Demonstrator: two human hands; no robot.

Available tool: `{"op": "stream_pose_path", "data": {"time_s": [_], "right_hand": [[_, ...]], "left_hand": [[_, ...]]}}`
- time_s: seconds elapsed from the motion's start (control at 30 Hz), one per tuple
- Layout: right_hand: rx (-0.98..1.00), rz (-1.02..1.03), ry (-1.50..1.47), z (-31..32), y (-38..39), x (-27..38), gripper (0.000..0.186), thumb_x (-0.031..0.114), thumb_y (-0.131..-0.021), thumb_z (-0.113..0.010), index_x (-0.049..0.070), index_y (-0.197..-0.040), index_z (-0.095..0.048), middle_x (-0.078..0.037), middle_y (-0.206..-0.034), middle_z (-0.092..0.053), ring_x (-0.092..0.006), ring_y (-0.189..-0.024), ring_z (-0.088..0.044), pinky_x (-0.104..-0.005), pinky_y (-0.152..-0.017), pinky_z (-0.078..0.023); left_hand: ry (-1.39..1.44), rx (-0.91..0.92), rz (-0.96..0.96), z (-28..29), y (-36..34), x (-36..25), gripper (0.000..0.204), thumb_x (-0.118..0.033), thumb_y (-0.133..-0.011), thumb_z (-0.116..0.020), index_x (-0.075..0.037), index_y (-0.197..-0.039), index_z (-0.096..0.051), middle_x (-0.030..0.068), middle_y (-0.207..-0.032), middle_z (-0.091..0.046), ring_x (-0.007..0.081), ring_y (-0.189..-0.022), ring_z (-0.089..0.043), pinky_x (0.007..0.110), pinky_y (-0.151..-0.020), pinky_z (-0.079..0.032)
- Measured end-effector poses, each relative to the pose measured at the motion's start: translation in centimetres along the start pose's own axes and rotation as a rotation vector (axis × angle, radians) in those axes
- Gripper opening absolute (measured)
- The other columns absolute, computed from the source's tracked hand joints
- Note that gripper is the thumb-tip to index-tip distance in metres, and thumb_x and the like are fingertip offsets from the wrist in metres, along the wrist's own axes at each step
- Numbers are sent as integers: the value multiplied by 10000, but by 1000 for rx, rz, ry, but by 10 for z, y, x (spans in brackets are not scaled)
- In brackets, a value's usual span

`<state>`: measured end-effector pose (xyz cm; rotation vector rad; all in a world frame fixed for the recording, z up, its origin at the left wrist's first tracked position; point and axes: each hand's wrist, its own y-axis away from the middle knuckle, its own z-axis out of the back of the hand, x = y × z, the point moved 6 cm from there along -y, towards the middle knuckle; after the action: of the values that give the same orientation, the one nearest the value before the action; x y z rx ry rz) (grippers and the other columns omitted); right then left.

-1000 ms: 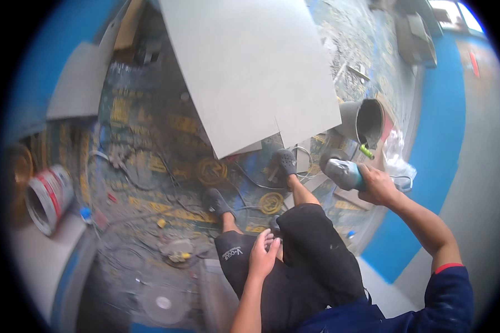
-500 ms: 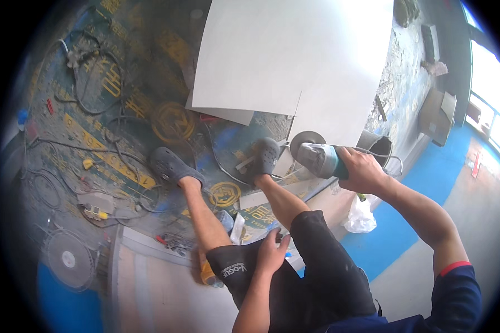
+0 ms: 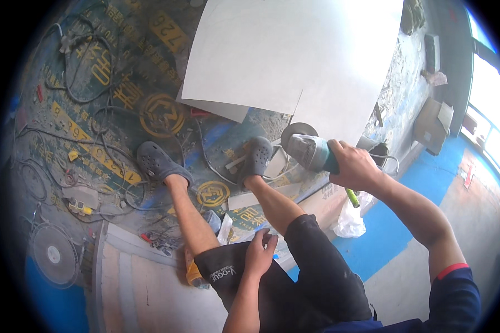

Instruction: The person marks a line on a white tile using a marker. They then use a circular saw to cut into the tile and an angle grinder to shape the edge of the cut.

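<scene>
My right hand (image 3: 358, 165) grips the green body of an angle grinder (image 3: 315, 152), whose front end is grey and dusty. Its round disc (image 3: 298, 132) lies at the near edge of a large white panel (image 3: 294, 50), just below a thin straight slit (image 3: 298, 102) in the panel. Whether the disc touches the panel I cannot tell. A grey cord trails from the grinder's rear. Over my left thigh, my left hand (image 3: 259, 252) hangs with loosely bent fingers, thumb and fingertips apart, and nothing visible in it.
My clog-shod feet (image 3: 162, 162) stand on dusty printed boards strewn with cables (image 3: 89, 147). A fan (image 3: 54, 254) stands at the lower left, near a pale board (image 3: 150, 277). On the right are a white plastic bag (image 3: 350, 219), a bucket (image 3: 379, 149) and a cardboard box (image 3: 433, 125).
The grinder and my right hand have shifted slightly left and up in view. My view has also moved a little, so the floor items sit further left. Both hands keep their poses.
</scene>
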<state>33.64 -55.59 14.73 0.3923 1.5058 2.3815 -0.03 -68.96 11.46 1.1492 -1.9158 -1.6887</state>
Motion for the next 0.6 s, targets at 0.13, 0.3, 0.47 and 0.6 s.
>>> {"op": "stream_pose_path", "data": {"time_s": [0.13,0.3,0.47,0.6], "right_hand": [[-11,-21,-7,6,-3,-2,568,207,-717,-765,18,-1177,-491,-212,-996,-649,-405,-945,-679,-487,-825,-542],[4,-56,-39,14,-6,-4,552,177,-701,-726,28,-1177,-489,-229,-1032,-646,-442,-975,-662,-508,-857,-526],[-8,-60,-51,16,-7,-3,542,172,-701,-717,20,-1169,-490,-235,-1039,-646,-450,-976,-659,-512,-855,-521],[-6,-65,-62,16,-6,-3,538,159,-699,-716,16,-1167,-494,-238,-1042,-645,-452,-977,-658,-512,-857,-520]], "left_hand": [[1,6,-22,1,0,-6,510,-363,-985,-645,15,-1320,-573,196,-1143,-707,320,-1091,-681,406,-955,-503],[-4,-7,-24,3,-1,-4,504,-365,-986,-644,14,-1312,-577,190,-1127,-710,314,-1071,-686,409,-945,-507],[-11,-2,-9,4,1,-8,509,-371,-987,-642,18,-1308,-578,191,-1116,-712,311,-1063,-687,407,-943,-508],[-1,-7,-23,4,2,-10,515,-377,-986,-642,19,-1308,-578,192,-1116,-712,307,-1065,-688,407,-944,-508]]}}
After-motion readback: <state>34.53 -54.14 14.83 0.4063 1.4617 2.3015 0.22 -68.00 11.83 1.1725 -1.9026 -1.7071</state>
